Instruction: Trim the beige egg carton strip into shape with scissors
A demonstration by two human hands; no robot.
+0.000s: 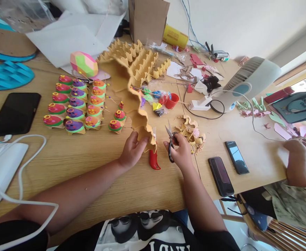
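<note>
My left hand (134, 150) grips the near end of a yellow egg carton tray (139, 116), which is tilted up and reaches away over the table. In my right hand (181, 151) is a pair of scissors (171, 139), blades parted and pointing up and away, a little right of the carton's end. Beneath the carton lies a red-handled tool (154, 160), its upper part partly covered. Just beyond my right hand is a heap of carton scraps (191, 130). Left of the carton stand rows of painted egg-cup figures (75, 104) in red, purple and orange.
More egg trays (139, 59) lie at the back. A red cup (172, 101) stands near colourful clay packets. To the right are two phones (221, 176), a white fan (247, 82) with cables, and another person's arm (298, 162). A black tablet (15, 113) lies left.
</note>
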